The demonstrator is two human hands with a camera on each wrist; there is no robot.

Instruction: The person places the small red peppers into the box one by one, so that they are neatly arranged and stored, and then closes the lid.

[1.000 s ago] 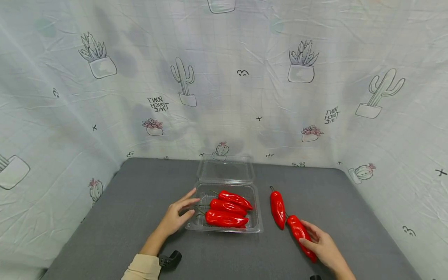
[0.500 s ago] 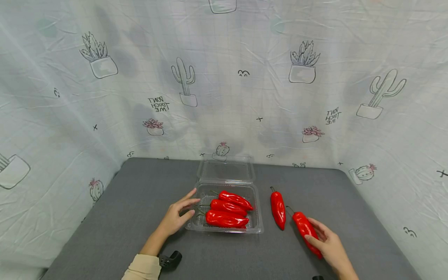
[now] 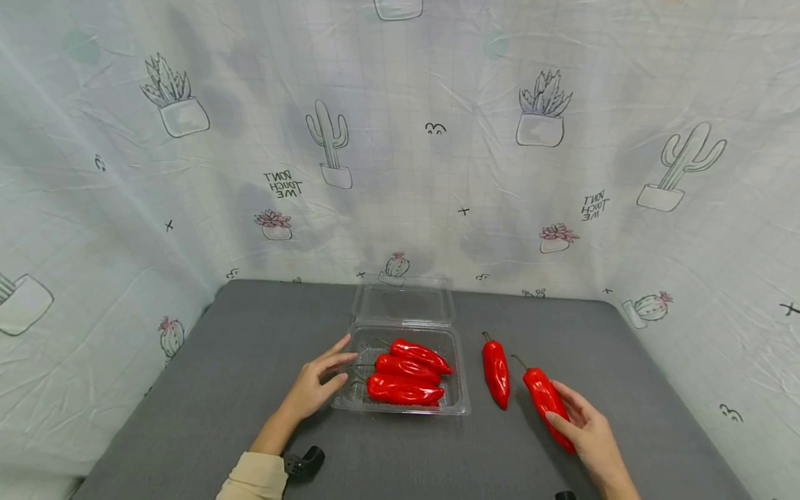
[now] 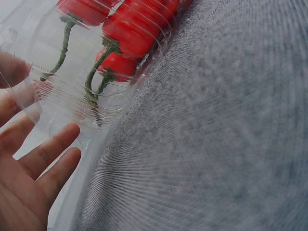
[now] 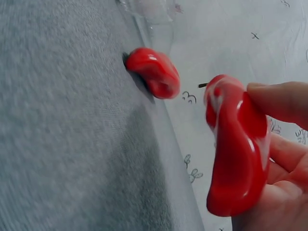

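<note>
My right hand grips a red pepper between thumb and fingers; in the right wrist view that pepper hangs above the grey surface. A second pepper lies on the table, left of the held one. The clear plastic container holds several red peppers with green stems, its lid tipped back. At the container's left edge is my left hand, fingers spread and fairly straight. In the left wrist view, the left hand's fingers are at the clear wall near the stems.
The grey table runs back to a pale curtain printed with cactus drawings, which also hangs along both sides. A black wrist device sits at my left wrist, by a beige sleeve.
My right hand has moved up and slightly right with its pepper, away from the pepper lying beside it. My left hand and the container have stayed in place.
</note>
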